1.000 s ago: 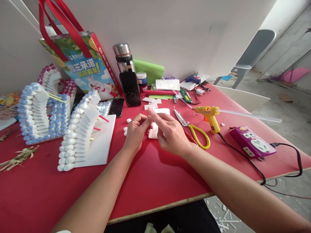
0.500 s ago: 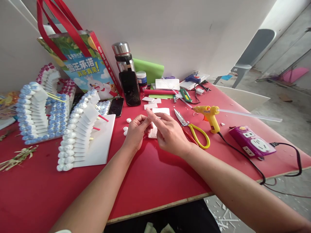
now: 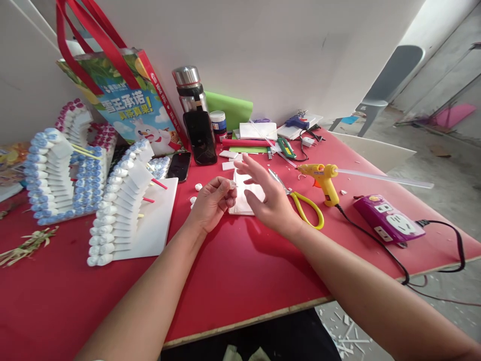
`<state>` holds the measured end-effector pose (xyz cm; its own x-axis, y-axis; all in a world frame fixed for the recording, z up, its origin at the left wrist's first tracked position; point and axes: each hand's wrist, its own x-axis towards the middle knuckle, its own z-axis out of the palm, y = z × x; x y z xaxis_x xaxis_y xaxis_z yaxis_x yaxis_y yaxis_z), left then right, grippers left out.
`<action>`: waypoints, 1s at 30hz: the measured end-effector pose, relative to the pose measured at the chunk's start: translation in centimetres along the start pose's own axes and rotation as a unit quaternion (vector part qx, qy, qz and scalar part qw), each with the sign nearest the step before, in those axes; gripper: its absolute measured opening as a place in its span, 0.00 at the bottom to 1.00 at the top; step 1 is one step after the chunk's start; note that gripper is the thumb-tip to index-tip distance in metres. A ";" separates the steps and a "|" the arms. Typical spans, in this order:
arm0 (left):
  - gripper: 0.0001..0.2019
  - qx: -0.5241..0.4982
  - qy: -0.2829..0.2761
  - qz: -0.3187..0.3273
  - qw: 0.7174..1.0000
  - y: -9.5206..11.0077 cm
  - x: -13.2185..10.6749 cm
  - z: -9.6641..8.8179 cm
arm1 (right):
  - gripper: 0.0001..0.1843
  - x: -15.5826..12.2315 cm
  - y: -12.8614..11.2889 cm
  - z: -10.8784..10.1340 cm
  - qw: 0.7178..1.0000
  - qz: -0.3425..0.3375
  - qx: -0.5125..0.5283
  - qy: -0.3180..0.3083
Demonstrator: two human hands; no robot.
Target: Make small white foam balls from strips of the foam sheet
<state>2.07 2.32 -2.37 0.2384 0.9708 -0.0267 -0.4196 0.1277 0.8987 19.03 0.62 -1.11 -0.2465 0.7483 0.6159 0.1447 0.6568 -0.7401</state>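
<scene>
Fingers: left hand (image 3: pixel 211 203) pinched white bit (image 3: pixel 233 184); right hand (image 3: pixel 270 198) splayed, empty, over sheet (image 3: pixel 238 203). Bit unattached; glue gun (image 3: pixel 323 176) lay untouched.

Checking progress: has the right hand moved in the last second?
Yes. The right hand opened and drew right, off the left hand, toward the yellow-handled steel scissors.

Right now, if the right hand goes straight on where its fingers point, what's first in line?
Likely the small white foam pieces; the right hand may pass above them.
</scene>
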 end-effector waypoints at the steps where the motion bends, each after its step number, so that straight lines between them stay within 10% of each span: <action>1: 0.15 -0.004 -0.008 0.005 1.000 0.0 -0.1 0.0 | 0.31 0.2 0.0 -0.2 0.999 0.030 0.038 0.026; 5: 0.11 0.020 -0.030 0.030 0.999 0.2 -0.3 0.2 | 0.13 1.1 0.3 -0.8 0.963 0.173 0.168 0.121; 11: 0.10 0.132 -0.020 0.085 0.987 0.2 -0.6 0.4 | 0.18 1.6 1.3 -1.6 0.910 0.257 0.278 0.168; 30: 0.07 0.485 0.034 0.302 0.820 0.4 -1.0 0.7 | 0.13 1.3 2.1 -1.4 0.927 0.261 0.262 0.059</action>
<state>2.26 1.24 -1.69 0.1809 0.8111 0.5562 0.4578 -0.5699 0.6823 20.38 3.08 -1.45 -0.1632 0.9766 0.1400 -0.2774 0.0907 -0.9565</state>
